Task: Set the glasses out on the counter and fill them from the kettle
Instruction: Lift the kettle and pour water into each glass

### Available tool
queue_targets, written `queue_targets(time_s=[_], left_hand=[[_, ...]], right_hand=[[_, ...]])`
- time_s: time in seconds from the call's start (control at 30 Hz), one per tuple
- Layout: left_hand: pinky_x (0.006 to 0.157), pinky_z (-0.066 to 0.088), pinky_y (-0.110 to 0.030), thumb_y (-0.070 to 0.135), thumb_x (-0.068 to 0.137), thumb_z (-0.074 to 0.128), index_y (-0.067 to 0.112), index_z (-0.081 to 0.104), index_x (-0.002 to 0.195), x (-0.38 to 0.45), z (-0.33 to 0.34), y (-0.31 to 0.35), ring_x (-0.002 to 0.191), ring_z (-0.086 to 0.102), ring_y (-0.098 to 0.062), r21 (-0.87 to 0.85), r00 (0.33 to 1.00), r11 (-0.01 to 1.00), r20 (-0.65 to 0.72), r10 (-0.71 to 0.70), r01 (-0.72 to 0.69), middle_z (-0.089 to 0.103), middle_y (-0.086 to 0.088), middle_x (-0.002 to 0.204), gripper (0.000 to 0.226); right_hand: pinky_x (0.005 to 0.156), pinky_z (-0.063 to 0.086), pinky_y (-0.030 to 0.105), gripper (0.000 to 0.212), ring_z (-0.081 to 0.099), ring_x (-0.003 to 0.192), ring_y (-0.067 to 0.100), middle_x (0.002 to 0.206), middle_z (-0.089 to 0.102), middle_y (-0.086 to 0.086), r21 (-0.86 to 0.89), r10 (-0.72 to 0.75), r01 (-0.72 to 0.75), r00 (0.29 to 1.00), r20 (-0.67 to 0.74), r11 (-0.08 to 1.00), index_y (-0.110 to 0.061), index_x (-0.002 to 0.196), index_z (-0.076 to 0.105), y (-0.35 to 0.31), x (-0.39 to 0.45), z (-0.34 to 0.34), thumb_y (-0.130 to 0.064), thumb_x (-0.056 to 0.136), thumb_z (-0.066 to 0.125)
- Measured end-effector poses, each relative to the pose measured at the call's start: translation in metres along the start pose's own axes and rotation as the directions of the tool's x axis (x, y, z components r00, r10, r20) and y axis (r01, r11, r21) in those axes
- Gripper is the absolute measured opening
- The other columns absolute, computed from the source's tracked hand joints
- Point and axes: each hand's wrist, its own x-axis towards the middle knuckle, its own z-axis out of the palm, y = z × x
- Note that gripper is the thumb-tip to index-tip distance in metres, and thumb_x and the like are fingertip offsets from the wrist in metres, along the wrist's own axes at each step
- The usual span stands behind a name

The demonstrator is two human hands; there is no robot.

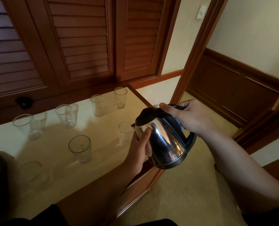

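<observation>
7 glasses (79, 148), 1 kettle (164, 141), 2 hands (191, 118).

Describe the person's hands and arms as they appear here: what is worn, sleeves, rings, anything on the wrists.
Both the left hand and the right hand are bare: no gloves, and no rings, watch or bracelet show. Both forearms are uncovered along the whole length in view. Dark fabric appears at the bottom edge of the frame near the left arm and at the right edge by the right arm, likely dark clothing; whether it is a short sleeve cannot be told.
</observation>
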Motion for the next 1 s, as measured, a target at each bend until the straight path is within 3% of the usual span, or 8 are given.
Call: queue_targets(time_s=[0.23,0.4,0.57,0.63,0.7,0.83,0.93,1.0], left_hand=[[0.12,0.039,-0.071,0.07,0.084,0.078,0.026,0.062,0.141,-0.002,-0.002,-0.002,0.131,0.059,-0.048,-0.003,1.0,1.0,-0.017,-0.021,0.021,0.061,-0.024,0.144,0.074],[0.12,0.046,-0.06,0.072,0.079,0.08,0.024,0.047,0.159,-0.001,-0.002,-0.001,0.143,0.059,-0.032,0.013,0.999,1.0,-0.04,-0.019,0.019,0.061,-0.013,0.154,0.099],[0.115,0.051,-0.056,0.075,0.076,0.081,0.024,0.048,0.157,0.002,-0.006,-0.003,0.139,0.062,-0.034,0.002,0.998,1.0,-0.058,-0.015,0.016,0.063,-0.014,0.151,0.102],[0.098,0.053,-0.058,0.074,0.075,0.083,0.03,0.061,0.141,0.005,-0.008,-0.006,0.118,0.065,-0.044,-0.001,0.998,1.0,-0.059,-0.003,0.003,0.066,-0.023,0.136,0.083],[0.075,0.045,-0.052,0.067,0.076,0.087,0.034,0.066,0.122,0.009,-0.011,-0.01,0.096,0.054,-0.039,-0.003,0.998,1.0,-0.056,-0.003,0.003,0.059,-0.021,0.117,0.06],[0.05,0.041,-0.018,0.05,0.072,0.082,0.021,0.059,0.125,0.011,-0.011,-0.012,0.057,0.054,-0.006,0.062,0.996,0.998,-0.092,-0.021,0.027,0.06,-0.001,0.076,0.065],[0.055,0.049,-0.011,0.045,0.072,0.081,0.011,0.055,0.137,0.01,-0.009,-0.015,0.065,0.067,0.002,0.109,0.997,0.994,-0.083,0.006,0.003,0.067,0.006,0.09,0.077],[0.059,0.051,-0.01,0.042,0.075,0.081,0.007,0.053,0.141,0.011,-0.008,-0.015,0.069,0.068,0.003,0.12,0.997,0.993,-0.078,0.024,-0.015,0.066,0.005,0.095,0.08]], right_hand=[[0.057,0.044,0.024,0.062,0.053,0.036,0.001,0.044,0.06,-0.007,-0.018,-0.003,0.003,1.0,-0.003,1.0,-0.009,0.074,0.081,0.006,0.004,0.003,-0.07,0.086,0.071],[0.065,0.058,0.034,0.066,0.064,0.047,0.007,0.055,0.071,0.0,-0.055,-0.027,0.027,1.0,-0.009,0.998,-0.012,0.074,0.081,0.011,0.011,0.005,-0.076,0.081,0.07],[0.059,0.051,0.02,0.054,0.057,0.039,0.001,0.045,0.062,-0.008,0.006,-0.053,0.053,0.998,-0.016,0.999,-0.013,0.069,0.077,0.017,0.01,0.005,-0.061,0.091,0.072],[0.049,0.042,0.012,0.051,0.054,0.036,-0.001,0.043,0.059,-0.01,0.054,-0.088,0.09,0.996,-0.033,0.995,-0.008,0.07,0.075,0.028,0.008,0.006,-0.054,0.095,0.072],[0.045,0.038,0.01,0.057,0.049,0.036,0.001,0.044,0.057,-0.008,0.116,-0.098,0.106,0.992,-0.073,0.987,0.003,0.077,0.076,0.041,0.007,0.007,-0.051,0.095,0.073],[0.045,0.037,0.011,0.063,0.044,0.036,0.004,0.045,0.052,-0.006,0.247,-0.095,0.126,0.987,-0.132,0.961,0.02,0.084,0.068,0.064,0.002,0.01,-0.042,0.094,0.074],[0.045,0.037,0.009,0.065,0.047,0.036,0.003,0.046,0.055,-0.005,0.295,-0.119,0.161,0.981,-0.156,0.942,0.021,0.085,0.067,0.075,-0.003,0.012,-0.043,0.092,0.073],[0.046,0.038,0.011,0.078,0.048,0.038,0.004,0.054,0.059,0.003,0.324,-0.144,0.195,0.974,-0.176,0.926,0.019,0.087,0.069,0.079,-0.003,0.012,-0.059,0.084,0.074]])
